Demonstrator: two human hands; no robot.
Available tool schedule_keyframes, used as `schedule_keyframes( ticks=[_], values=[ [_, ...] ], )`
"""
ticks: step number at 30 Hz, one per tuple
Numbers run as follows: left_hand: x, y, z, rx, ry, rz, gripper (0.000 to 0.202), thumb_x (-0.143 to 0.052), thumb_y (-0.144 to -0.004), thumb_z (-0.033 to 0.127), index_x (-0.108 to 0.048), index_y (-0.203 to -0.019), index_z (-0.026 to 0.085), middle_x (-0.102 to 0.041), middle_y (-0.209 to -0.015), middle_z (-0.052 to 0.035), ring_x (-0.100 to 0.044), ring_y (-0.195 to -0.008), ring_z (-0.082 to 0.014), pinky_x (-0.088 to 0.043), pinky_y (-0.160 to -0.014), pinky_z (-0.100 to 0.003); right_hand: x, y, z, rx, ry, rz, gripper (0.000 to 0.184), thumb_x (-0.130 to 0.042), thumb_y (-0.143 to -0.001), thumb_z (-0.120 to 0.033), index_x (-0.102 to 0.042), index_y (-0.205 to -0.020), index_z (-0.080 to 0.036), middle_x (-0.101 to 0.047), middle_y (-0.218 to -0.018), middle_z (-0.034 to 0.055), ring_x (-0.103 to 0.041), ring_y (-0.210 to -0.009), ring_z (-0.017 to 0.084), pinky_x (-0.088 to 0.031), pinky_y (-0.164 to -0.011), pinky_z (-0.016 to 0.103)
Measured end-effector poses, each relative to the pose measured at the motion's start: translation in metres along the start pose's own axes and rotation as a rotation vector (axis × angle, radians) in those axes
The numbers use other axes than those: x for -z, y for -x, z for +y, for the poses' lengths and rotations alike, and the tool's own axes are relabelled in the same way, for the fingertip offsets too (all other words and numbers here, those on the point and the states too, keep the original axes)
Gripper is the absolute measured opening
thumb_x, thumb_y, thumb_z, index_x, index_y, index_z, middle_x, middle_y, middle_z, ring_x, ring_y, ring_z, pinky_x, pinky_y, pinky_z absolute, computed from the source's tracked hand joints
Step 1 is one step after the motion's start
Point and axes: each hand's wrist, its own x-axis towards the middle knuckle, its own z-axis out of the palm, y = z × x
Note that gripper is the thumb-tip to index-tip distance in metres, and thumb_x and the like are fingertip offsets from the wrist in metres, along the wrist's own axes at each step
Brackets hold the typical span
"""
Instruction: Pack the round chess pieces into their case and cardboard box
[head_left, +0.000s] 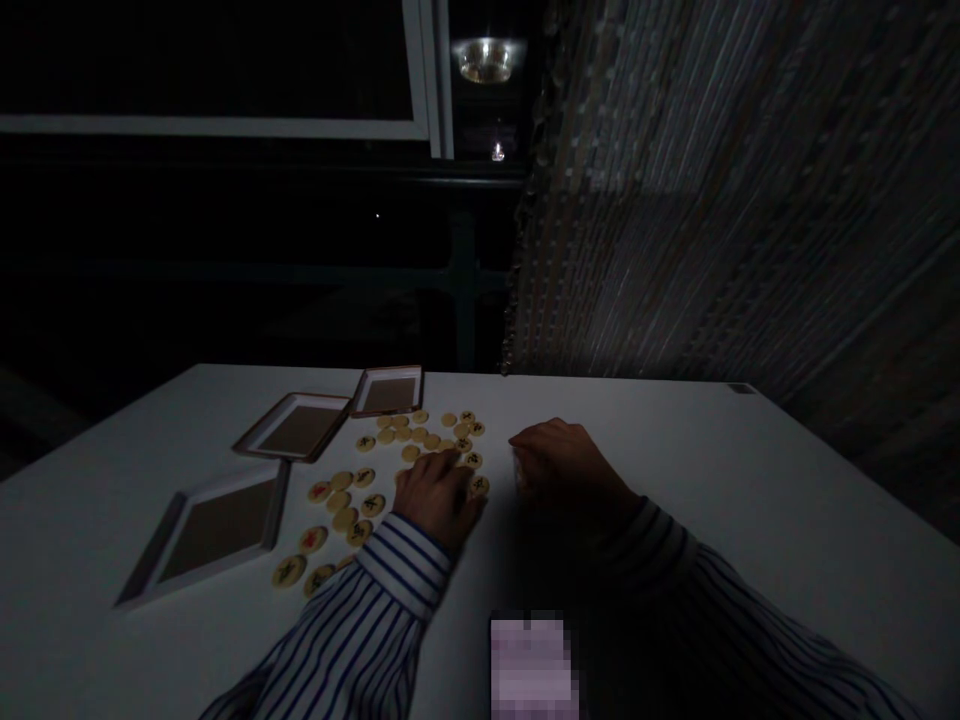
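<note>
The left hand (439,492) lies palm down at the centre of the frame, with its fingers spread flat on a group of round pieces (364,477). These yellow discs with dark or red marks are scattered on the white desk (750,480), from the centre toward the lower left. The right hand (559,462) rests just to the right of them, curled. In this dim light I cannot tell if it holds anything. Three flat trays (296,428) stand left of the pieces. A woven curtain (712,200) fills the upper right.
</note>
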Motion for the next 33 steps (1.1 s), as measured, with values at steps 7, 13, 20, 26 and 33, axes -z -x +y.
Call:
schedule_keyframes(
  ticks=[7,13,20,26,33],
  values=[
    [-0.007,0.001,0.0,0.004,-0.053,0.003,0.03,-0.056,-0.067,0.043,-0.064,-0.091,0.026,-0.053,-0.115,-0.0066,-0.044,-0.105,-0.0282,-0.039,-0.079,-0.043,-0.009,0.004,0.011,0.041,0.02,-0.04,0.024,-0.045,-0.079,-0.022,-0.061,-0.096,-0.02,-0.063,-0.099,0.0038,-0.053,-0.09,0.017,-0.037,-0.077,0.03],
    [-0.011,-0.001,0.002,0.023,-0.081,-0.028,0.029,-0.057,-0.067,0.043,-0.065,-0.089,0.026,-0.052,-0.118,-0.0059,-0.043,-0.107,-0.0278,-0.036,-0.081,-0.044,-0.011,0.005,0.01,0.029,0.046,-0.042,0.024,-0.045,-0.078,-0.025,-0.061,-0.096,-0.022,-0.063,-0.1,0.0034,-0.054,-0.089,0.018,-0.037,-0.076,0.031],
    [-0.008,-0.003,0.005,0.018,-0.075,-0.034,0.024,-0.058,-0.067,0.041,-0.066,-0.085,0.026,-0.053,-0.117,-0.0053,-0.043,-0.107,-0.0279,-0.036,-0.081,-0.044,-0.008,0.006,0.009,0.037,0.049,-0.049,0.024,-0.046,-0.078,-0.025,-0.06,-0.097,-0.022,-0.063,-0.1,0.003,-0.053,-0.089,0.018,-0.037,-0.075,0.031],
    [-0.01,-0.003,0.004,0.016,-0.068,-0.045,0.022,-0.057,-0.068,0.038,-0.066,-0.086,0.027,-0.053,-0.117,-0.0044,-0.044,-0.106,-0.0274,-0.036,-0.082,-0.044,-0.01,0.007,0.015,0.051,0.046,-0.04,0.025,-0.043,-0.08,-0.026,-0.059,-0.1,-0.022,-0.062,-0.101,0.004,-0.052,-0.09,0.018,-0.036,-0.076,0.032],
    [-0.009,-0.003,0.005,-0.005,-0.013,0.052,0.026,-0.053,-0.072,0.036,-0.063,-0.095,0.026,-0.056,-0.115,-0.0041,-0.047,-0.104,-0.0257,-0.038,-0.082,-0.043,-0.004,0.006,0.015,0.054,0.017,-0.054,0.026,-0.043,-0.08,-0.023,-0.058,-0.101,-0.02,-0.062,-0.101,0.0049,-0.052,-0.091,0.017,-0.036,-0.078,0.031]
  ],
)
